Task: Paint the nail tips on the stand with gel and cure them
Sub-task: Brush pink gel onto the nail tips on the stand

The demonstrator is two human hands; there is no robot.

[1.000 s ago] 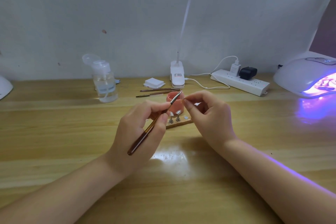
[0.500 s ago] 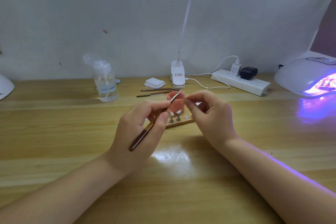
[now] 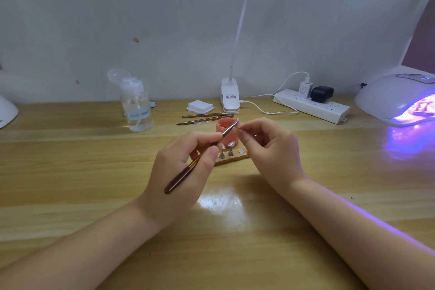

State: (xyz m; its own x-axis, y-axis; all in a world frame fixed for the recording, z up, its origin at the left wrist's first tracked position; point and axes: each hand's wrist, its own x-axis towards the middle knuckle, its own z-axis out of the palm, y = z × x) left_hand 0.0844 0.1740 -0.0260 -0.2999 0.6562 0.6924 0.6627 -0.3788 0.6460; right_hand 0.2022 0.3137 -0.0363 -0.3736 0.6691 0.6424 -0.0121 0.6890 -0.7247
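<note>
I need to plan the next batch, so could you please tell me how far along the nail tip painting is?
Done: the curing lamp is lit with something inside, too blurred to identify. In hand: the left hand holds a brush whose tip meets a small piece pinched by the right hand, over the open gel pot. Left: two tips wait on the stand; whether they are painted is unclear.

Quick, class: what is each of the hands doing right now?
Left hand: grips the brush.
Right hand: pinches something small at the brush tip; cannot tell what.
</note>
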